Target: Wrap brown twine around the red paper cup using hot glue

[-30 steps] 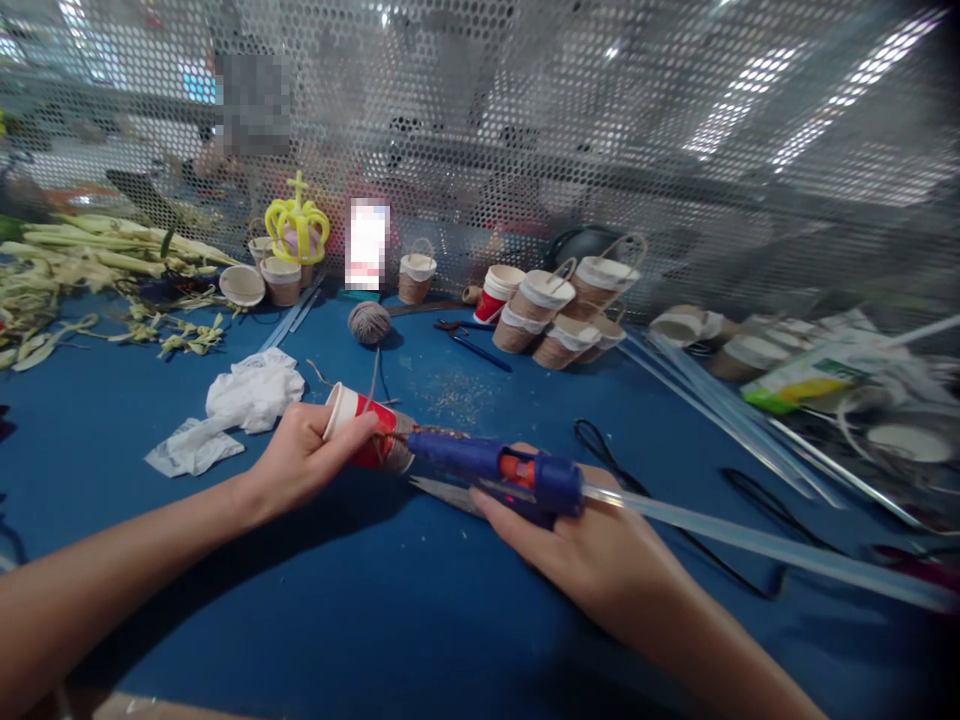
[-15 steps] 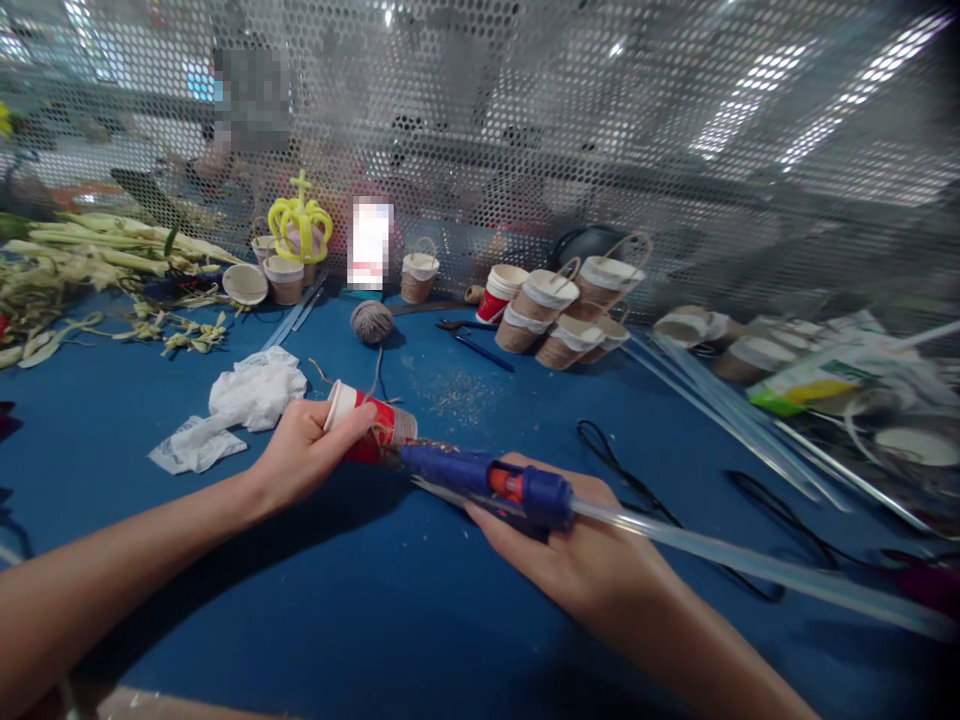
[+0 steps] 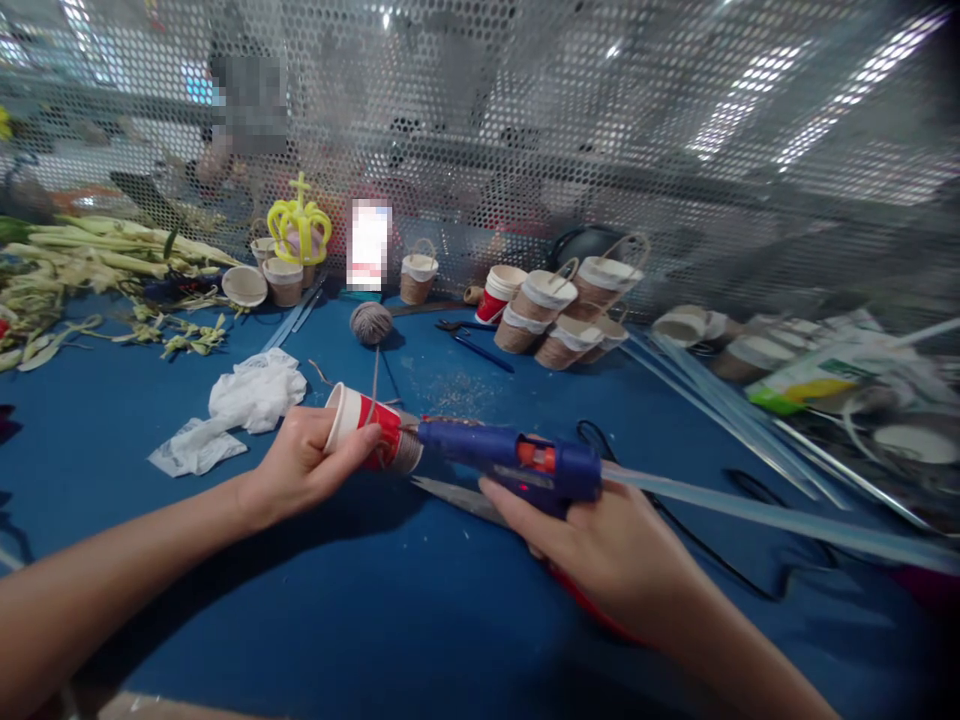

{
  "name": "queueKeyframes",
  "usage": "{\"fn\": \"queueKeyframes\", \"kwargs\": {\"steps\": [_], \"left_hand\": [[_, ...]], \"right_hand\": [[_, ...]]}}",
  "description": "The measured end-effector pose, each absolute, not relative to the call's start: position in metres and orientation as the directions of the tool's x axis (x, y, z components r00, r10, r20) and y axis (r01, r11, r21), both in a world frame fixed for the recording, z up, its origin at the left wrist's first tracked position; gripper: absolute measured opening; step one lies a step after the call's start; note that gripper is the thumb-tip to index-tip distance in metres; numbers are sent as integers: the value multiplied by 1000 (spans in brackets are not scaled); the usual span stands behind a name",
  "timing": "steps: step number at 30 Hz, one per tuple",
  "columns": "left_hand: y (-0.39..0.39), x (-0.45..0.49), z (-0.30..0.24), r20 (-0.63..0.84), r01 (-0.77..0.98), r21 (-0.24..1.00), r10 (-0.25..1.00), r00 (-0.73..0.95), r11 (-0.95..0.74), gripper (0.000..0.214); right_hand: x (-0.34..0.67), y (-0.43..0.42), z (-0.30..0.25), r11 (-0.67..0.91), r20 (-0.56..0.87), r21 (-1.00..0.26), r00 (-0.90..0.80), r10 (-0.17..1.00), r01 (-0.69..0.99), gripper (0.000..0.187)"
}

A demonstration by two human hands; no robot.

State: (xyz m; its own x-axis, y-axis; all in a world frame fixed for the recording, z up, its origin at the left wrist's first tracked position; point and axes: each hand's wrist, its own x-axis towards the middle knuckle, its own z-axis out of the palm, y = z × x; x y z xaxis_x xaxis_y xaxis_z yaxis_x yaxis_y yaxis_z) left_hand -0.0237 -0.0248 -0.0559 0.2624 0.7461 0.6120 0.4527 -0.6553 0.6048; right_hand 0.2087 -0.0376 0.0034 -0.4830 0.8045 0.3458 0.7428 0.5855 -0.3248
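Note:
My left hand (image 3: pixel 311 460) is closed around a red and white paper cup (image 3: pixel 386 435), tilted on its side with its mouth toward the left. Grey twine is wound around the cup's base end, and a strand runs from it back to a ball of twine (image 3: pixel 371 323). In my right hand (image 3: pixel 585 530) is a blue hot glue gun (image 3: pixel 480 450), its nozzle at the cup's side near the wound twine. A long clear glue stick (image 3: pixel 750 508) sticks out of the gun's rear. Beneath the gun lie scissors (image 3: pixel 461 497) with red handles, partly hidden by my right hand.
A crumpled white cloth (image 3: pixel 255 395) lies left of the cup. Several twine-wrapped cups (image 3: pixel 566 340) are stacked behind, near pliers (image 3: pixel 480 350). Clear glue sticks (image 3: pixel 720 420) and a black cable (image 3: pixel 697 550) lie at right. A perforated metal screen (image 3: pixel 465 120) closes off the back.
The glue gun and my right hand have shifted right and slightly up along the cup, uncovering more of the scissors. The cup has turned slightly in my left hand.

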Motion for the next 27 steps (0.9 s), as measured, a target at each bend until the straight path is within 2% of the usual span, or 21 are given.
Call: {"fn": "queueKeyframes", "kwargs": {"steps": [3, 8, 14, 19, 27], "left_hand": [[-25, -23, -54, 671, 435, 531, 674, 307, -727, 35], [-26, -22, -54, 706, 409, 487, 623, 337, -772, 36], [-25, -22, -54, 717, 385, 454, 586, 377, -803, 35], [-25, -22, -55, 705, 390, 489, 617, 350, -780, 35], [-24, -23, -56, 718, 403, 455, 595, 362, -794, 35]], "right_hand": [[209, -34, -1, 621, 299, -284, -548, 781, 731, 25], [207, -31, -12, 599, 301, -252, -526, 795, 760, 26], [206, -34, -8, 522, 186, -390, -491, 851, 758, 25], [207, -35, -4, 525, 160, -417, -508, 846, 742, 24], [208, -36, -5, 327, 16, -541, -379, 925, 775, 35]]}}
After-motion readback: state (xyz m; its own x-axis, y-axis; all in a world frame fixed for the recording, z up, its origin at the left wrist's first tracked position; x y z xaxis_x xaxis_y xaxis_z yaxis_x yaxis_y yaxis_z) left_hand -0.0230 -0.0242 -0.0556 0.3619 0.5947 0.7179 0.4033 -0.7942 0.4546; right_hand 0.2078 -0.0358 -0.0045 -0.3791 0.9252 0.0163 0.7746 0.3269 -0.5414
